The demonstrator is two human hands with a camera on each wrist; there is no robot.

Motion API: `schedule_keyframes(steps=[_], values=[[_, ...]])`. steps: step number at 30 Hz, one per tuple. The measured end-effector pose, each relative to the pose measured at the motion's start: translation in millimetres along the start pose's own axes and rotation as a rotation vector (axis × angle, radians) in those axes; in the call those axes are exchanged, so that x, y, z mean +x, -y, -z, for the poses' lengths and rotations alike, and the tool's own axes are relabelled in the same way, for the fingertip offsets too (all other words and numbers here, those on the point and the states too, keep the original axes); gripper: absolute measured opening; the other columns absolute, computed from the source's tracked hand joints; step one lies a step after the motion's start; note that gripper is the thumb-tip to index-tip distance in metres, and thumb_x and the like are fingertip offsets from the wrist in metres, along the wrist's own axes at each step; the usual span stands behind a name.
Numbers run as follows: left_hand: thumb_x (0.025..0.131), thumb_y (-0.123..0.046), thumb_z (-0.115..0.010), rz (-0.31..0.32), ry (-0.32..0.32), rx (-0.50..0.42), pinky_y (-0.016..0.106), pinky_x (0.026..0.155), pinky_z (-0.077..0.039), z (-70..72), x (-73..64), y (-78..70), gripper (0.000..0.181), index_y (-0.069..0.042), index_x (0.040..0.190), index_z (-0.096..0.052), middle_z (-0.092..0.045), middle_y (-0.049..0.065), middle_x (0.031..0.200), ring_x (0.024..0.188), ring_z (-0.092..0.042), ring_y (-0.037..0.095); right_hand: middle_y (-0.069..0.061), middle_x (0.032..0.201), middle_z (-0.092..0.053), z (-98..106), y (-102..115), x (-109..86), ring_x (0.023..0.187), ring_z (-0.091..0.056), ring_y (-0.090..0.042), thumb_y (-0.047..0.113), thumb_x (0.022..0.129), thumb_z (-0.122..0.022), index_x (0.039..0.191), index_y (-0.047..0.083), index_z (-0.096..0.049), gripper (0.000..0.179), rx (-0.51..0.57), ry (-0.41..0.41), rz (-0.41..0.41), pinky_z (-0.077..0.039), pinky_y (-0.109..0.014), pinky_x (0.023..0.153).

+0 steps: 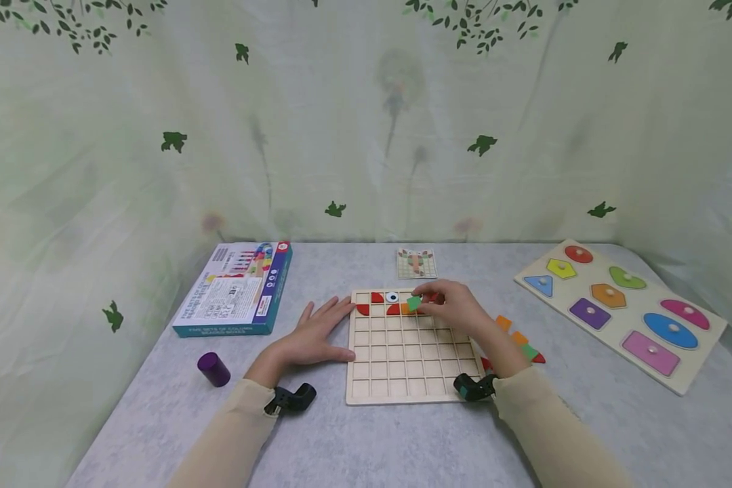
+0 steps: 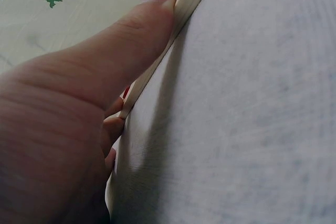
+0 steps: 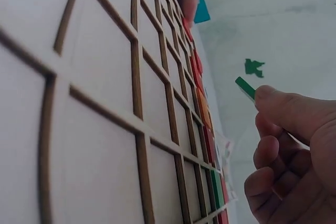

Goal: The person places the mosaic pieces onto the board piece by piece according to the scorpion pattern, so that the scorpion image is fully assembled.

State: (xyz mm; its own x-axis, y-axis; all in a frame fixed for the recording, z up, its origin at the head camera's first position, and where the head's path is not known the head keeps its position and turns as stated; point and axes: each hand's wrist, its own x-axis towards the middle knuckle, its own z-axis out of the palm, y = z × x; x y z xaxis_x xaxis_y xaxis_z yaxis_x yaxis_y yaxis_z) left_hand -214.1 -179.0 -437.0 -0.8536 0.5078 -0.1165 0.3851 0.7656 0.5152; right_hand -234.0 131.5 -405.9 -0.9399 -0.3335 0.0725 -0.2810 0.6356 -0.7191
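Observation:
A wooden grid board (image 1: 396, 373) lies on the table, its far rows partly filled with tiles. Among them are a red tile (image 1: 362, 310), an eye tile (image 1: 392, 297) and an orange tile (image 1: 405, 308). My left hand (image 1: 314, 335) is spread along the board's left edge, its thumb (image 2: 142, 30) and fingers touching the wooden rim. Over the far rows, my right hand (image 1: 454, 305) pinches a green square tile (image 1: 413, 303) between thumb and fingers. In the right wrist view this tile (image 3: 245, 87) is held above the board, and another green tile (image 3: 216, 187) sits in a cell.
A pattern card (image 1: 416, 263) lies behind the board. Loose orange (image 1: 503, 322), green (image 1: 529, 352) and red tiles are right of it, partly behind my right forearm. A knobbed shape puzzle (image 1: 613, 318) lies far right. Leftward are a flat box (image 1: 228, 298) and a purple cylinder (image 1: 213, 369).

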Motion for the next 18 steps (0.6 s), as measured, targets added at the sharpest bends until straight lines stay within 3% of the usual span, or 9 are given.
schedule_keyframes(steps=[11,18], values=[[0.082,-0.059,-0.074,0.002,0.006,0.003,0.061,0.123,0.011,-0.2,-0.3,0.1,0.101,-0.019,0.160,-0.024,-0.015,-0.001,0.170,0.159,-0.002,0.028,-0.002,0.089,-0.065,-23,10,14.8,0.078,-0.056,-0.016,0.015,0.092,-0.071,0.114,0.012,-0.073,0.022,0.007,0.053,-0.018,-0.048,-0.028,0.069],[0.082,-0.056,-0.075,-0.006,0.000,-0.009,0.062,0.123,0.010,0.5,-1.5,-1.2,0.100,-0.017,0.160,-0.025,-0.016,0.000,0.170,0.158,-0.004,0.029,0.000,0.090,-0.065,-36,18,21.3,0.081,-0.057,-0.016,0.016,0.092,-0.072,0.112,0.014,-0.073,0.021,-0.014,0.044,-0.044,-0.047,-0.026,0.065]])
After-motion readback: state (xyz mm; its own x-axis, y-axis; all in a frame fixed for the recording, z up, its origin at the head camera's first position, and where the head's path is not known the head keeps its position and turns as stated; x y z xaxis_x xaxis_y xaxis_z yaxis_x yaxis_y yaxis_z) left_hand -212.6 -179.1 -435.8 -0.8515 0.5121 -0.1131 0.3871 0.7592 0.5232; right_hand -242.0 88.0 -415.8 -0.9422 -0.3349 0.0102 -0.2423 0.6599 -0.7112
